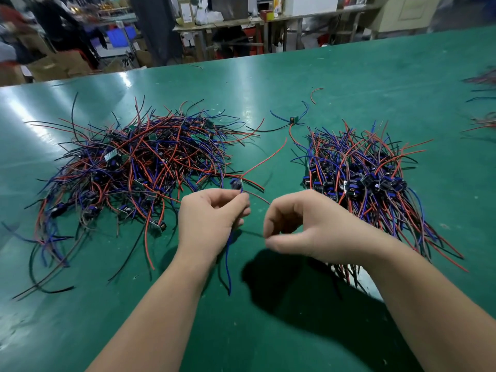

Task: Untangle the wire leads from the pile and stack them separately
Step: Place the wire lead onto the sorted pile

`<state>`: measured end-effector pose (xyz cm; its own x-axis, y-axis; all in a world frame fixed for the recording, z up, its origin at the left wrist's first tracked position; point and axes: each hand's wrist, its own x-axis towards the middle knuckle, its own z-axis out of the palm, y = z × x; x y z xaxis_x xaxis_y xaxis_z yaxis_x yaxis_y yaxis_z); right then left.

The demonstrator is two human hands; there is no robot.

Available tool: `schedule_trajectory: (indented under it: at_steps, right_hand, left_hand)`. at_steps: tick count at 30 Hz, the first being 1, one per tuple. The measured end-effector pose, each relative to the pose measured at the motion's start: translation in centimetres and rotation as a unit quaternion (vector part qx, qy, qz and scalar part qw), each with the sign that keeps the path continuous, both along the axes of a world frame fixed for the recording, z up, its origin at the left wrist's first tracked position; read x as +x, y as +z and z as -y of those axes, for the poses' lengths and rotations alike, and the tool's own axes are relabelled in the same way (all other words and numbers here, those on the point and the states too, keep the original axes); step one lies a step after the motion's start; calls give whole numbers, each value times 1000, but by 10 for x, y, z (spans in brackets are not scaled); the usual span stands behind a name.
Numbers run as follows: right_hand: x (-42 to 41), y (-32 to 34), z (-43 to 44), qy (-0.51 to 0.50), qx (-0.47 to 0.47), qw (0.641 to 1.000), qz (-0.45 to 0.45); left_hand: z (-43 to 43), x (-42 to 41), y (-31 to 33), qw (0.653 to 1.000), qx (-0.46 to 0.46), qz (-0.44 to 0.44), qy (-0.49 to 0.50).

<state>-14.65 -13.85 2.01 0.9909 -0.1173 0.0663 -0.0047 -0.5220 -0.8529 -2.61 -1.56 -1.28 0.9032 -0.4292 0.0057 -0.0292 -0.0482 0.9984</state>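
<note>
A: Which lead is being worked?

B: The held lead (237, 185), at the centre of the frame. Its small module sits just above the knuckles of the left hand (212, 218), whose fingers are curled tight round it.

A: How does it lie?

B: Near upright in the picture. The blue tail (228, 267) hangs down past the wrist toward the bottom edge, and a red tail (264, 159) runs off to the upper right. So the long axis goes from lower centre to upper right.

A: And the other hand?

B: The right hand (303, 226) is just to the right of the first. Thumb and forefinger are closed together, I think on a dark strand (252, 233) stretched between the two hands, though it's blurred there.

A: Where would the lead go?

B: The sorted stack (362, 178) is at the right of the frame, its wires running top to bottom and its modules banded across the middle. The right hand is nearer it. The tangled pile (139, 162) fills the left, and the red tail seems clear of it. I'd judge the lead needs only a slight turn to match the stack.
</note>
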Motion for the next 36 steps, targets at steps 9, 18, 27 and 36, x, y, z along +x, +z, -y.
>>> schedule_trajectory:
  at_steps: [9, 18, 27, 36]
  right_hand:
    - [10, -4, 11, -269, 284, 920, 33]
    - [6, 4, 11, -158, 500, 852, 10]
    - [5, 6, 6, -131, 480, 867, 32]
    - [5, 1, 11, -172, 399, 901, 17]
  left_hand:
    - [-3, -21, 12, 985, -42, 131, -100]
    - [-3, -37, 21, 983, -41, 103, -143]
    - [-4, -35, 33, 961, -116, -151, -201]
    - [-3, -33, 26, 962, -47, -158, -217]
